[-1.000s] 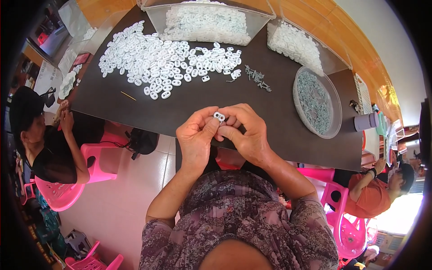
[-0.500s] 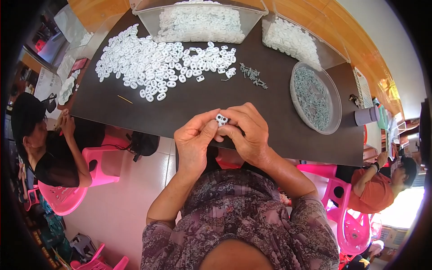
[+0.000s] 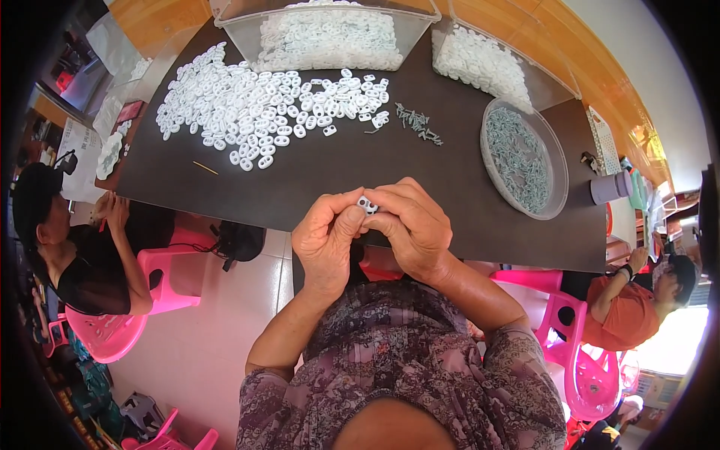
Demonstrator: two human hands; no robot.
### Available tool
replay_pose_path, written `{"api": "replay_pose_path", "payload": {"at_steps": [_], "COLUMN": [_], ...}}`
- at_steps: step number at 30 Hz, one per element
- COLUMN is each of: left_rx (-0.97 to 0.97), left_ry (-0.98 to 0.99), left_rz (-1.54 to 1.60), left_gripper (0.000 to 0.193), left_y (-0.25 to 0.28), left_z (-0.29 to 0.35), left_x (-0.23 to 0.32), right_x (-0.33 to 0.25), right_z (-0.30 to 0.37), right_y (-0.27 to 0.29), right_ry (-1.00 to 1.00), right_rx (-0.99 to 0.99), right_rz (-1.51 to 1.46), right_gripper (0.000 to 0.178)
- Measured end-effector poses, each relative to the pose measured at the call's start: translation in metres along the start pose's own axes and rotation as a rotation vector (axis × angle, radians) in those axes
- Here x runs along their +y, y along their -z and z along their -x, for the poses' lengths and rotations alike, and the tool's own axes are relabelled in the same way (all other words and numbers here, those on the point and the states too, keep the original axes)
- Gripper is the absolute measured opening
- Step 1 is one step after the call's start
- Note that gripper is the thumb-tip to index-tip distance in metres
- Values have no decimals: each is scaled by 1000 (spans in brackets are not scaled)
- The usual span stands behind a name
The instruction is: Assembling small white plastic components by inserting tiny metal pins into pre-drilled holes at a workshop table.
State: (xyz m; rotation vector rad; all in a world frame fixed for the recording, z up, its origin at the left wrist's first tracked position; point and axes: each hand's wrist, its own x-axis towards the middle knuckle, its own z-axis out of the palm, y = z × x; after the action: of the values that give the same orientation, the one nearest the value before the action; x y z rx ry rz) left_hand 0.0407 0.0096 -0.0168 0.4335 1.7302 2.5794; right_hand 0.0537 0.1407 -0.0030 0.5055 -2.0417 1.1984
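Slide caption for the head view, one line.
Left hand and right hand hold a white two-holed piece before a heap of white pieces and a dish of grey bits.

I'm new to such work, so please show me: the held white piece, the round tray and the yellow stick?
White piece [image 3: 367,204], head view: on its exposed face.
Round tray [image 3: 557,169], head view: on its bare right side.
Yellow stick [image 3: 205,168], head view: midway along its length.

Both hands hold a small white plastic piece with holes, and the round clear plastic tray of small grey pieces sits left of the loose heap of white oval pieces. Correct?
Wrong side: the head view shows the round clear plastic tray right of the loose white heap. The left hand and right hand do hold the white piece.
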Motion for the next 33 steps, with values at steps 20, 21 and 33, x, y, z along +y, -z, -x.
{"api": "replay_pose_path", "payload": {"at_steps": [20, 21, 33], "left_rx": [-129, -139, -68], "left_ry": [75, 37, -74], "left_rz": [8, -51, -143], "left_gripper": [26, 26, 24], "left_y": [4, 5, -1], "left_z": [-6, -6, 2], "left_x": [10, 10, 4], "right_x": [-9, -9, -11], "right_z": [7, 6, 11], "right_y": [7, 8, 4], "right_ry": [-209, -216, -291], "right_rx": [-21, -24, 2], "right_rz": [-38, -64, -192], "right_gripper": [35, 35, 32]}}
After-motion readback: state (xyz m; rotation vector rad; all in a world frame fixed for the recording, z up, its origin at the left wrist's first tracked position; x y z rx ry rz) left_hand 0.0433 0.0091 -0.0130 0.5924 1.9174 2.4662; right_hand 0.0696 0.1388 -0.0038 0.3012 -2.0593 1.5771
